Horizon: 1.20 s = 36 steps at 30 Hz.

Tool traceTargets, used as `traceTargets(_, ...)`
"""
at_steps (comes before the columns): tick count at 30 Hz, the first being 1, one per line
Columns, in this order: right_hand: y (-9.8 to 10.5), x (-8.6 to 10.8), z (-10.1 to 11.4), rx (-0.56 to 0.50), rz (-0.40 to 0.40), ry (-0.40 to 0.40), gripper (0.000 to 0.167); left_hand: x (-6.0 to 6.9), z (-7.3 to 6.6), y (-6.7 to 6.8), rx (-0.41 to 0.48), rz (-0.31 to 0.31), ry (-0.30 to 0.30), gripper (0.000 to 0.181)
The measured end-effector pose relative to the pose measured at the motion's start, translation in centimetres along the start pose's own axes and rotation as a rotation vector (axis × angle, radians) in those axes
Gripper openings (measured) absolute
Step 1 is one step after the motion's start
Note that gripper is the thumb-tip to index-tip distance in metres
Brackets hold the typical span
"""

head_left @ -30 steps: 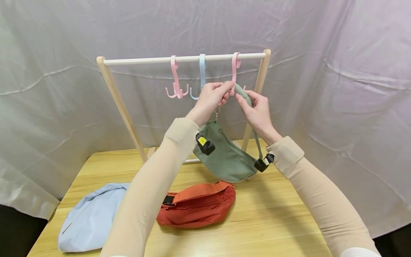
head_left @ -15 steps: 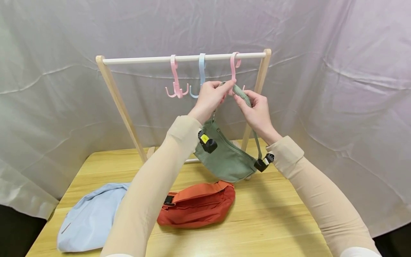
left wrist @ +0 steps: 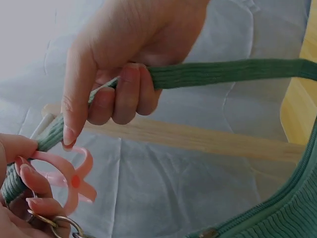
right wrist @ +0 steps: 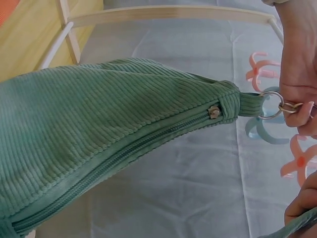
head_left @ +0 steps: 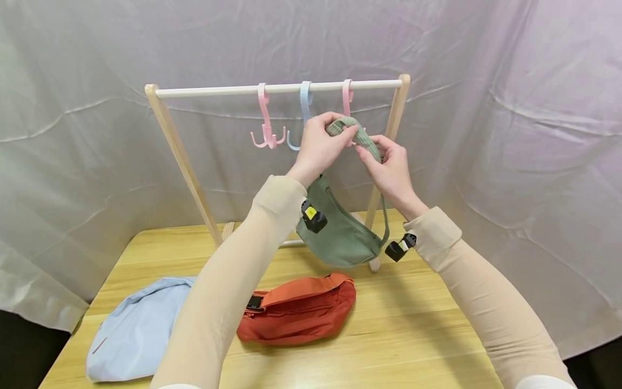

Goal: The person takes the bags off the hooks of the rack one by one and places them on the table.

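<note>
A green corduroy shoulder bag (head_left: 340,229) hangs in the air below my hands, its zipper running along the top edge. With thumb and fingers my left hand (head_left: 320,143) grips the folded upper end of the strap (head_left: 367,145), in front of the right pink hook (head_left: 347,100). Metal rings (left wrist: 63,224) lie against the left fingers in the left wrist view. My right hand (head_left: 392,168) pinches the same strap a little lower and to the right; its curled fingers show in the left wrist view. The hook's prongs (left wrist: 75,181) sit close by the fingertips and strap; the hands partly cover them in the head view.
A wooden rack with a white rail (head_left: 214,92) stands at the back. Another pink hook (head_left: 266,121) and a blue hook (head_left: 305,100) hang on it. On the table (head_left: 389,324) lie a red-orange waist bag (head_left: 298,313) and a light blue bag (head_left: 138,329).
My left hand and the strap end have risen slightly in front of the right pink hook. That hook has swung a little left and turned. The green bag hangs slightly higher.
</note>
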State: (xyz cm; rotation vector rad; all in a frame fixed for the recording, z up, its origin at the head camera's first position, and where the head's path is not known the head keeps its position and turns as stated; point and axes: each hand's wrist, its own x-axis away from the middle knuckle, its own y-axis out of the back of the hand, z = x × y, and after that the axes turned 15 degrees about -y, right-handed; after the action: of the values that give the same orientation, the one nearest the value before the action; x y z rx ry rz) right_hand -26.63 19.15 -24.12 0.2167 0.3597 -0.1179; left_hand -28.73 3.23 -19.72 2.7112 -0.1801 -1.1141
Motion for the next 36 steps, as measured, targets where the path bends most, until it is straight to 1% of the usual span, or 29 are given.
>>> traceTargets(2, 0.0, -0.1, -0.4, -0.017, 0.009, 0.003, 0.023, 0.1, 0.1, 0.0, 0.022, -0.002, -0.03, 0.02)
traceTargets(6, 0.1, 0.2, -0.9, -0.043, 0.026, 0.015, 0.018, 0.3, 0.1, -0.1, 0.11, -0.017, -0.081, 0.02)
traceTargets(9, 0.2, 0.5, -1.2, -0.036, 0.037, 0.014, 0.014, 0.4, 0.2, 0.0, 0.183, -0.036, -0.12, 0.021)
traceTargets(11, 0.3, 0.8, -1.4, -0.028, 0.051, 0.011, 0.013, 0.5, 0.3, 0.1, 0.202, -0.049, -0.14, 0.022)
traceTargets(14, 0.4, 1.2, -1.8, -0.018, 0.073, 0.005, 0.013, 0.7, 0.5, 0.2, 0.195, -0.061, -0.161, 0.023)
traceTargets(18, 0.5, 1.7, -2.4, -0.013, 0.107, 0.012, 0.016, 1.0, 0.5, 0.4, 0.156, -0.056, -0.183, 0.024)
traceTargets(21, 0.7, 2.0, -2.9, 0.009, 0.129, 0.024, 0.014, 1.2, 0.4, 0.3, 0.171, -0.04, -0.189, 0.025)
traceTargets(24, 0.9, 2.4, -3.5, 0.041, 0.149, 0.024, 0.014, 1.5, 0.4, 0.2, 0.187, -0.026, -0.181, 0.026)
traceTargets(26, 1.2, 2.7, -3.9, 0.064, 0.161, 0.013, 0.016, 1.7, 0.3, 0.2, 0.191, -0.018, -0.173, 0.027)
traceTargets(30, 1.7, 3.3, -5.0, 0.133, 0.156, -0.018, 0.02, 2.1, 0.3, 0.2, 0.173, -0.012, -0.169, 0.023)
traceTargets(33, 2.0, 3.7, -5.9, 0.188, 0.162, -0.046, 0.022, 2.4, 0.3, 0.2, 0.157, -0.012, -0.177, 0.02)
traceTargets(36, 2.4, 4.3, -6.9, 0.226, 0.197, -0.075, 0.025, 2.6, 0.2, 0.3, 0.158, -0.017, -0.175, 0.019)
